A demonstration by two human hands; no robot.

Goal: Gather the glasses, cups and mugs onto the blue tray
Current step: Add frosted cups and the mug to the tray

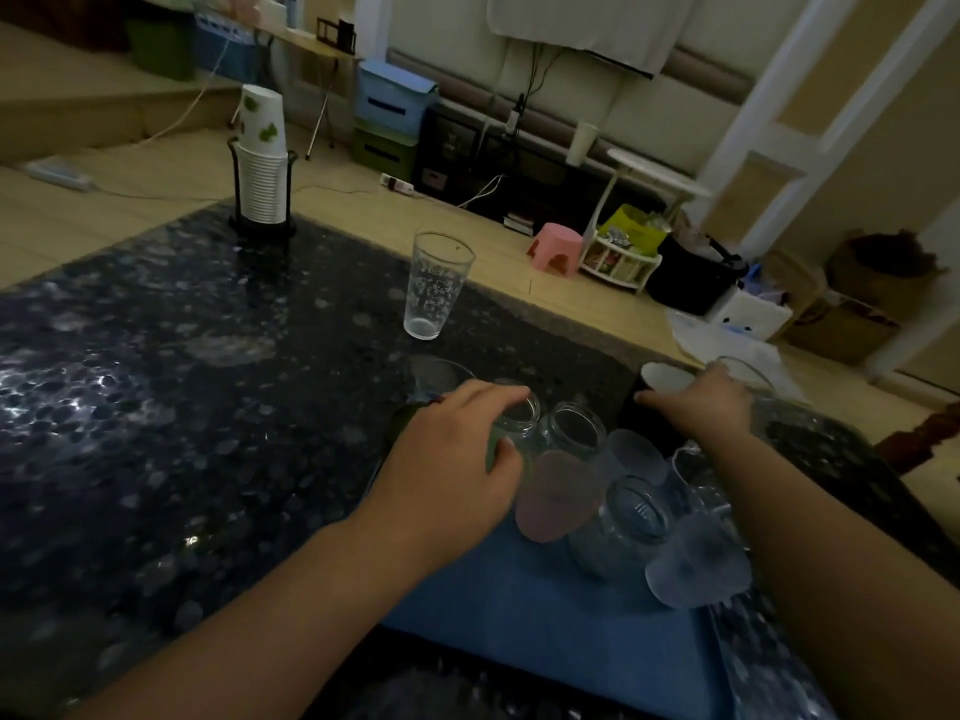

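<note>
Nearest me lies the flat blue tray (519, 605) on the dark speckled stone table (156, 407), already crowded with vessels: a frosted pale tumbler (698, 563) at the near right, a clear glass jar (631, 517) beside it, and a pink frosted cup (550, 498) to the left of that. I have my left hand (457, 459) curled over a clear glass jar with a greenish tint (519, 423) at the tray's left side, fingers wrapped around its rim and thumb against its wall. Just right of it stands another clear jar (576, 428). My right hand (711, 402) reaches past the tray's far right corner and rests on a white-rimmed cup (667, 379); I cannot tell how firmly its fingers grip. Farther off, alone on the table, stands a tall clear printed drinking glass (439, 285). At the far edge a black wire holder carries a stack of white paper cups (262, 163).
</note>
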